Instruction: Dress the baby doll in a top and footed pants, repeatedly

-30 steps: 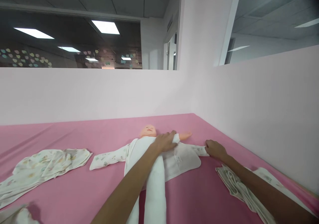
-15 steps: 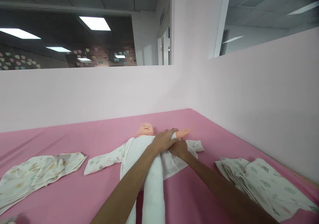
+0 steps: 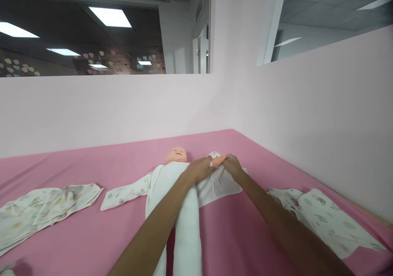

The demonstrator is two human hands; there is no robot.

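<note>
The doll [image 3: 176,173] is lying face-up (on pink sheet [image 3: 245,231]); left hand [image 3: 200,170] is gripping its sleeve [image 3: 214,155], right hand [image 3: 232,166] pinching its arm [image 3: 217,160].

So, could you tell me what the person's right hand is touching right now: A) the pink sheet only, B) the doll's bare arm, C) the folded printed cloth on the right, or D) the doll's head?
B: the right hand grips the doll's bare arm beside the left hand.

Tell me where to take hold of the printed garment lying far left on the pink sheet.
Grip the printed garment at its near-right corner, coming from the right: it lies flat and spread on the pink sheet, and that edge is nearest the left hand.
</note>
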